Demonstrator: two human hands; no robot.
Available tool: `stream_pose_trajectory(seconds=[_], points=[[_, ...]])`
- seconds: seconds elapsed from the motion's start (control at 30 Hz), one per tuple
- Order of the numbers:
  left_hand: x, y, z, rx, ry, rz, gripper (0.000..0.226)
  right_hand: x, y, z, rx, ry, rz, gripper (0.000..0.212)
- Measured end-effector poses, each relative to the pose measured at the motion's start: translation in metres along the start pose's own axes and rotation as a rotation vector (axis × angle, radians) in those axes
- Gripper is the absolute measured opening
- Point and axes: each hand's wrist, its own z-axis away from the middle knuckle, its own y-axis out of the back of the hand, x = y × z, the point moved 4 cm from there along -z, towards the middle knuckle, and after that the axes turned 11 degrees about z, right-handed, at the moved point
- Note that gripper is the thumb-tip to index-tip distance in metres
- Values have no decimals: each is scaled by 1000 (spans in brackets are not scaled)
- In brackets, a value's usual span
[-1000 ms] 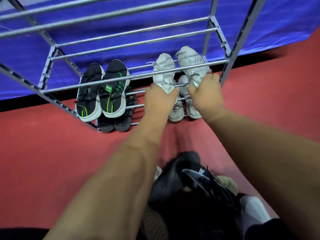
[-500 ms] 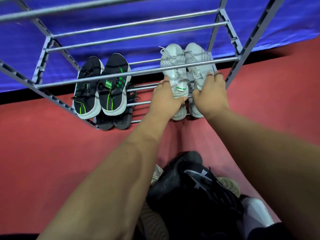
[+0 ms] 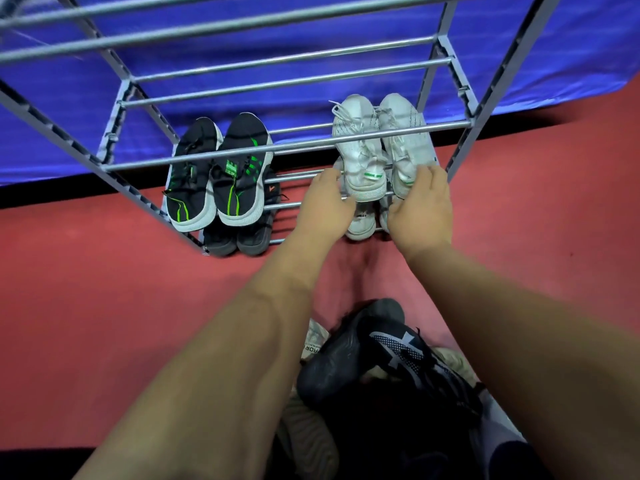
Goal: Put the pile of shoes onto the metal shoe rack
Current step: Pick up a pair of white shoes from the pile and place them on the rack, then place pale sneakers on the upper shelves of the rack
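The metal shoe rack point(image 3: 221, 154) stands on the red floor in front of me. A pair of white shoes point(image 3: 360, 157) lies toes-back on its second tier at the right. My left hand point(image 3: 325, 209) sits just left of the left shoe's heel with loose fingers, holding nothing. My right hand point(image 3: 422, 209) has its fingers and thumb round the heel of the right white shoe point(image 3: 405, 150). Between my forearms near the bottom lies the pile of shoes point(image 3: 367, 358), a black one on top.
A black-and-green pair point(image 3: 214, 185) occupies the left of the same tier. Dark shoes point(image 3: 239, 240) and another white pair point(image 3: 360, 223) sit on the lowest tier. The upper tiers hold nothing. A blue cloth point(image 3: 346, 98) hangs behind the rack.
The white pair has slid deeper onto the second tier and now rests there. My left hand has let go of its shoe and drawn back slightly.
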Motion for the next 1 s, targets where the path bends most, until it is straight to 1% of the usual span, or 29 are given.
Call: stream_pose_trajectory(seconds=[0.07, 0.13, 0.2, 0.27, 0.37, 0.4, 0.5, 0.6, 0.67, 0.7, 0.73, 0.8, 0.83, 0.87, 0.9, 0.97, 1.0], points=[[-9, 10, 18, -13, 56, 10, 40, -5, -3, 20, -43, 19, 32, 81], [-25, 18, 35, -54, 124, -45, 36, -11, -9, 39, -117, 50, 59, 94], [-43, 27, 54, -122, 181, -105, 32, -13, -19, 53, -180, 77, 91, 96], [-64, 32, 75, -221, 251, -158, 26, -13, -28, 65, -269, 118, 146, 85], [-100, 42, 106, -313, 369, -290, 19, -10, -42, 88, -498, 199, 225, 61], [-111, 44, 115, -342, 394, -361, 18, -8, -45, 97, -571, 236, 263, 56], [-144, 49, 150, -511, 490, -553, 26, -7, -55, 134, -741, 350, 356, 58], [-176, 50, 183, -622, 625, -556, 35, -14, -68, 169, -836, 449, 380, 53], [-194, 52, 202, -688, 720, -546, 34, -22, -77, 187, -857, 502, 402, 51], [-211, 52, 208, -702, 766, -571, 40, -26, -81, 193, -858, 524, 418, 52], [-232, 51, 211, -705, 765, -600, 51, -30, -84, 198, -852, 542, 440, 53], [-244, 54, 225, -714, 675, -695, 80, -34, -91, 202, -853, 553, 472, 51], [-245, 57, 233, -710, 621, -752, 87, -36, -95, 203, -856, 555, 478, 50], [-241, 63, 240, -677, 626, -815, 91, -38, -99, 203, -858, 557, 482, 48], [-239, 70, 245, -609, 678, -836, 94, -40, -103, 203, -862, 557, 481, 47], [-238, 87, 251, -459, 854, -811, 106, -44, -111, 203, -875, 549, 462, 48], [-238, 94, 252, -425, 910, -780, 109, -47, -115, 204, -886, 543, 448, 48]])
